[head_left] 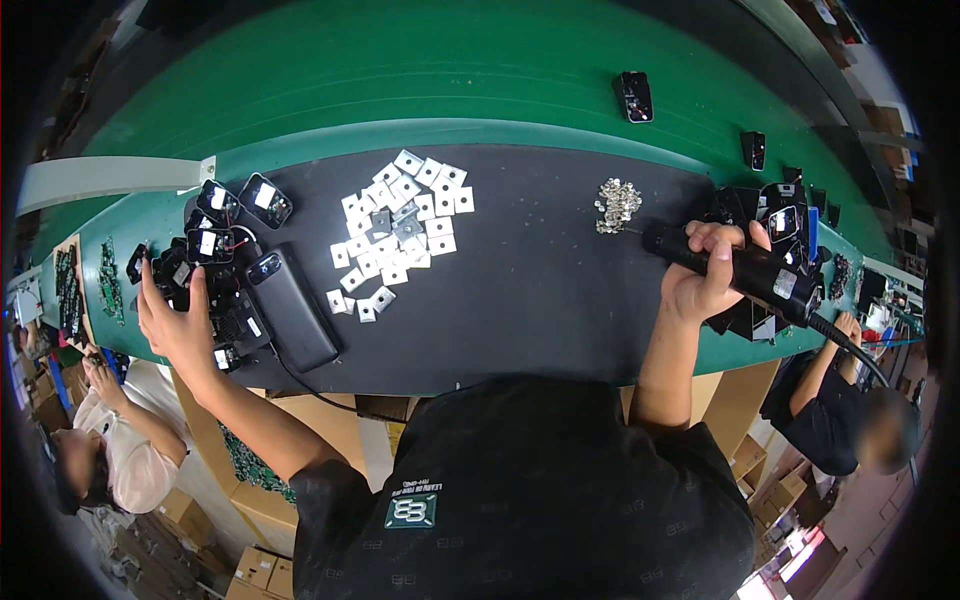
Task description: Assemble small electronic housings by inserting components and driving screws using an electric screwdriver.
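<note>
Right grip (704,280), the nearer one, was wrapped tight round the black driver (762,272); driver lay just right of the metal-bits pile (618,206), long axis slanting, tip pointing at its near edge; left grip (180,322), fingers spread, hung far left of that pile by black housings (210,245), contact unclear

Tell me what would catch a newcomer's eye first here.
First, the scatter of pale square plates, left of centre on the black mat. Then the corded black tool in the right hand, its tip near a heap of small shiny metal parts. At left, the left hand is at a cluster of black devices.
</note>
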Demonstrator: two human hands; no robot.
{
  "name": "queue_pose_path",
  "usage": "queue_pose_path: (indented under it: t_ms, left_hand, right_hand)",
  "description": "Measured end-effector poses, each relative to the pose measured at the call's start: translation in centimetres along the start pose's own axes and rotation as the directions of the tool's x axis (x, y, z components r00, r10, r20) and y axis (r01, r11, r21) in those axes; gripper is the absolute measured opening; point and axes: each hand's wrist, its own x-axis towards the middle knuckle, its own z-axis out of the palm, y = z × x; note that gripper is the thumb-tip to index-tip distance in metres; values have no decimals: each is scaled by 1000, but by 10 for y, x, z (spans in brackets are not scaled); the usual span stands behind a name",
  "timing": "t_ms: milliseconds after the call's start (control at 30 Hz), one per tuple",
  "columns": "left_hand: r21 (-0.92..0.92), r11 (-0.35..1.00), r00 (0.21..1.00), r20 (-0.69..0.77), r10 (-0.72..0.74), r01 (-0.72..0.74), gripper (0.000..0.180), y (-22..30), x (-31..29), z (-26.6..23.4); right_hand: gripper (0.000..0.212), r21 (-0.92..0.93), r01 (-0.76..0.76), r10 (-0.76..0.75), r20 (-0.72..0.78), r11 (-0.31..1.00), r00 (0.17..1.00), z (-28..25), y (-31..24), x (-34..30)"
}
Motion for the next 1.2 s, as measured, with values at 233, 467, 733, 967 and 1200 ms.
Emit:
queue_pose_path:
  t_ms: [233, 467, 733, 967, 1200]
  left_hand:
    - [-487, 763, 875, -6, 484, -425, 37, 112, -54, -25]
    - [-670, 680, 842, 151, 517, -297, 35, 165, -89, -1]
    - [-598, 726, 811, 207, 548, -338, 26, 170, -88, 9]
    - [-593, 659, 786, 70, 615, -463, 15, 177, -87, 13]
    - [-719, 548, 795, -11, 607, -428, 12, 194, -96, 14]
  right_hand:
    - [44, 22, -25, 25, 16, 999, 1000, -1, -1, -1]
    - [43, 202, -114, 100, 78, 973, 992, -14, -24, 4]
    - [44, 196, -85, 71, 74, 977, 995, -18, -32, 1]
    - [43, 204, -105, 91, 74, 973, 993, -18, -28, 1]
    - [44, 160, -129, 122, 57, 979, 991, -17, -31, 2]
